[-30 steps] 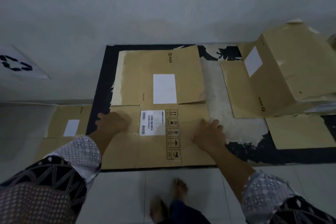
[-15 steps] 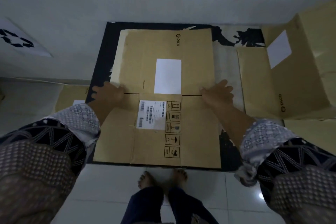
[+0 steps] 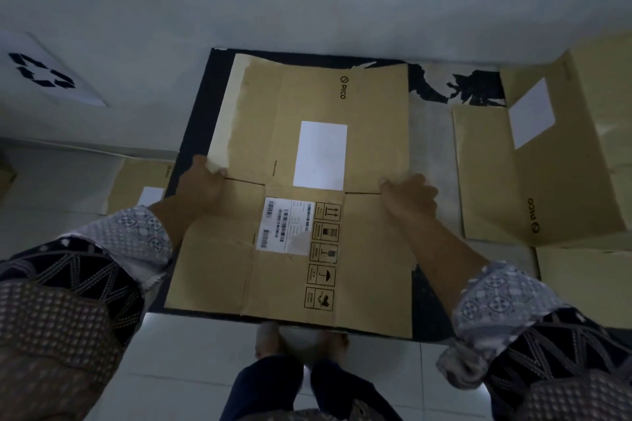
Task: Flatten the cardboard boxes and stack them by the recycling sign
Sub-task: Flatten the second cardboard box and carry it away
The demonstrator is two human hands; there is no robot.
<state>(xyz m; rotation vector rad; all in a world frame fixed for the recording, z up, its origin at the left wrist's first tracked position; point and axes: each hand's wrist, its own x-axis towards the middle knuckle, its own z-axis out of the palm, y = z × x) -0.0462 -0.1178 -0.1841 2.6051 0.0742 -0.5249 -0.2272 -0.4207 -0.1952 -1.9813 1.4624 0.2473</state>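
Observation:
A flattened brown cardboard box point(image 3: 307, 96) with a white label and a barcode sticker lies in front of me over a black mat point(image 3: 195, 120). My left hand point(image 3: 201, 188) grips its left edge at the flap slit. On the opposite edge, at the same height, my right hand point(image 3: 410, 198) grips the box. The box's near edge covers my toes. The recycling sign point(image 3: 41, 73), a white sheet with black arrows, is on the wall at the far left. Below it another flattened box point(image 3: 143, 188) lies on the floor.
A partly opened brown box point(image 3: 564, 164) stands at the right against the wall, with a flat cardboard piece point(image 3: 581, 284) in front of it. The mat's surface is torn at the back right. White floor tiles run around my feet point(image 3: 301, 338).
Both hands slid from the top face outward to the box's side edges and took hold there. The box's near edge now overlaps my feet. The view moved closer.

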